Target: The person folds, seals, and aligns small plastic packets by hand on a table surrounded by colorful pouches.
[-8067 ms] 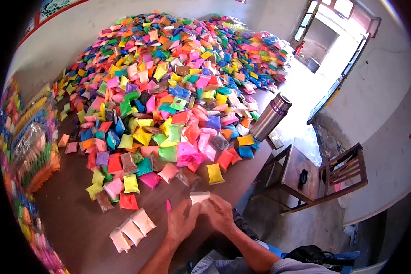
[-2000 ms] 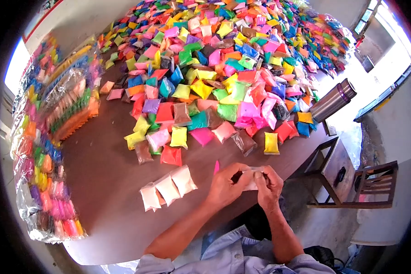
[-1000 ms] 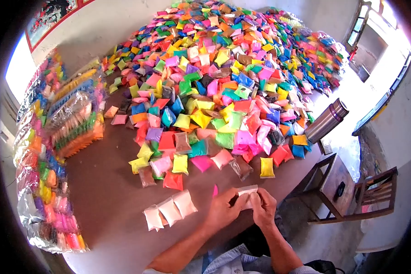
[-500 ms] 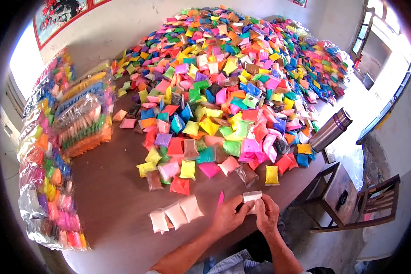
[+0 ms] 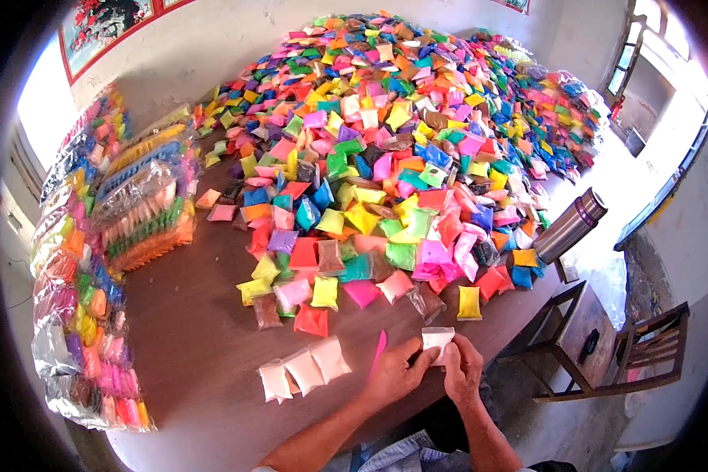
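Note:
A small clear packet with pale pink filling is pinched between my two hands near the table's front edge. My left hand grips its left side with thumb and fingers. On the opposite side, my right hand holds it with the thumb against its front. Just left of my left hand lies a thin bright pink strip, its lower end hidden by the hand. Farther left, several pale pink packets lie side by side in an overlapping row on the brown table.
A huge heap of colourful packets covers the table's middle and back. Bagged packets line the left side. A metal thermos leans at the right edge. Beyond it stand a small wooden table and a chair.
The held packet has tilted up slightly, showing more of its front and its clear top. Both hands keep their grip and have barely moved.

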`<action>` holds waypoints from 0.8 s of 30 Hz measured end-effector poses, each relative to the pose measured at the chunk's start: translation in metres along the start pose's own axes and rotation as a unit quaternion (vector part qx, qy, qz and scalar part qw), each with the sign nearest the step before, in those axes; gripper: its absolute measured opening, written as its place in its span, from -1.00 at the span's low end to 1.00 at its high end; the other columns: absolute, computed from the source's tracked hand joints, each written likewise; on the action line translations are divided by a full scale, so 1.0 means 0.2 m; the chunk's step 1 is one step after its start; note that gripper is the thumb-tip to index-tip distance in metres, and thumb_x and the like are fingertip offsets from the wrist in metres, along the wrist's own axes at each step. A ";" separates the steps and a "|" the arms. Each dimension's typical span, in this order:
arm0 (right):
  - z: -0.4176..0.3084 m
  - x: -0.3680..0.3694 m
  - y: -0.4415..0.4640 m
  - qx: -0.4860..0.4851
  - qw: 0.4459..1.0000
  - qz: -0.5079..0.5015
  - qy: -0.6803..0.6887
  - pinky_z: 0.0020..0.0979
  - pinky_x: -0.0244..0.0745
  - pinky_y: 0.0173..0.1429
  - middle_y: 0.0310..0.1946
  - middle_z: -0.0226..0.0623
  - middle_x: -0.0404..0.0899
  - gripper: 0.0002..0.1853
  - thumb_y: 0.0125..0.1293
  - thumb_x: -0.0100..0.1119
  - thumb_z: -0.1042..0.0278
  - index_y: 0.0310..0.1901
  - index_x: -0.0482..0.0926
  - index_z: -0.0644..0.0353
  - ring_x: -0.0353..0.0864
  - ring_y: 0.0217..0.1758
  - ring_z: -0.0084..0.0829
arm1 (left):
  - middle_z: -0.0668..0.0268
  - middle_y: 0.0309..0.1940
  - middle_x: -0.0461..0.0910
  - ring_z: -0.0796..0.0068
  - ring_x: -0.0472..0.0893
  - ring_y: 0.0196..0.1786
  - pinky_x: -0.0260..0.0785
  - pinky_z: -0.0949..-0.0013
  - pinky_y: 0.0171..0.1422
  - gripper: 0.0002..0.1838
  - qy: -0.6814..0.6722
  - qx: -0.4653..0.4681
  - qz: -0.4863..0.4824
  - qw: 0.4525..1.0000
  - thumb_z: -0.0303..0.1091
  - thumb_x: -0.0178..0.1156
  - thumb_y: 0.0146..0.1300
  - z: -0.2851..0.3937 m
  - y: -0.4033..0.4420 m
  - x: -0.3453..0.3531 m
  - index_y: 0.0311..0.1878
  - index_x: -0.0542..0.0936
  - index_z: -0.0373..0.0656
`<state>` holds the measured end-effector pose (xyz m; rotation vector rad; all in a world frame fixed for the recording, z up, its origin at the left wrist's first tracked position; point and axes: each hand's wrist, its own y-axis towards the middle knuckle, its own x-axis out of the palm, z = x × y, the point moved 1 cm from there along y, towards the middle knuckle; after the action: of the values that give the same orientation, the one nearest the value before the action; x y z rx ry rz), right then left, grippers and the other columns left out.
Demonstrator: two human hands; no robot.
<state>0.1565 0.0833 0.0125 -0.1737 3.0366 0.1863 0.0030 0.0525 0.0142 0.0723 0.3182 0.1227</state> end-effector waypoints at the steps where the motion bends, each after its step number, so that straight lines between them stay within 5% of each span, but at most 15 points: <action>1: -0.01 0.00 0.00 0.000 1.000 -0.001 0.001 -0.48 0.54 -0.07 -0.24 -0.38 0.69 -0.77 0.54 0.09 0.38 0.00 0.65 0.35 0.61 -0.19 -0.58 | 0.15 -0.37 0.69 0.53 0.65 -0.33 0.53 0.32 -0.20 -0.72 -0.027 0.003 0.015 1.000 -0.19 0.32 0.44 0.00 0.00 0.01 -0.02 0.70 -0.24; 10: 0.04 -0.03 0.01 0.015 0.998 0.018 -0.057 -0.50 0.52 -0.12 -0.31 -0.41 0.66 -0.78 0.52 0.11 0.39 -0.01 0.66 0.35 0.57 -0.24 -0.61 | 0.23 -0.31 0.74 0.56 0.65 -0.32 0.54 0.37 -0.20 -0.65 -0.034 -0.011 -0.022 0.999 -0.16 0.35 0.41 0.07 0.00 -0.01 0.09 0.68 -0.21; 24: 0.03 -0.03 0.01 0.004 0.999 0.007 -0.039 -0.53 0.45 -0.16 -0.31 -0.48 0.58 -0.81 0.52 0.13 0.37 -0.10 0.63 0.33 0.50 -0.27 -0.65 | 0.29 -0.33 0.69 0.62 0.61 -0.32 0.53 0.40 -0.17 -0.71 -0.076 -0.016 -0.013 0.997 -0.22 0.36 0.41 0.08 0.00 -0.01 0.02 0.67 -0.23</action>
<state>0.1633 0.0876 0.0081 -0.1422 2.9621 0.1778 0.0055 0.0522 0.0296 0.0449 0.1660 0.0966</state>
